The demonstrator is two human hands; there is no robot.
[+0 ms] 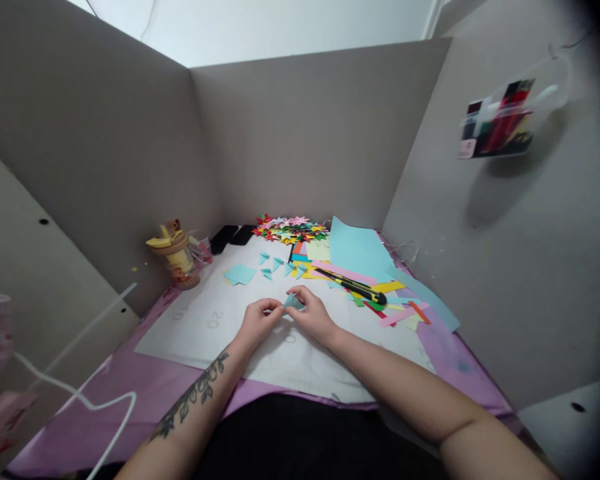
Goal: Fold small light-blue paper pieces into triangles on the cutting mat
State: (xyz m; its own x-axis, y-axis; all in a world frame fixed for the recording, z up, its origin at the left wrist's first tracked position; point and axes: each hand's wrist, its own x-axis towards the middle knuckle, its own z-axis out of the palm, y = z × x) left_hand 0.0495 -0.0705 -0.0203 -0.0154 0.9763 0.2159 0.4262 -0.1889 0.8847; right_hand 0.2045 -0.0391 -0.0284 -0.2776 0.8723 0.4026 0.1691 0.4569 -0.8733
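A small folded light blue paper (293,301) is held over the white sheet (205,347). My right hand (311,313) pinches it between thumb and fingers. The fingertips of my left hand (261,321) are closed at its left edge. Just beyond my hands lie several small folded blue paper pieces (278,263). Flat blue paper squares (240,274) rest to their left. A black and yellow cutter (355,287) lies on coloured paper strips at the right.
Behind are a pile of colourful paper stars (293,230), large blue sheets (360,250) and two black objects (225,238). A decorated pot (177,257) stands at the left. Grey panels (305,133) enclose the table; a bag (505,123) hangs right.
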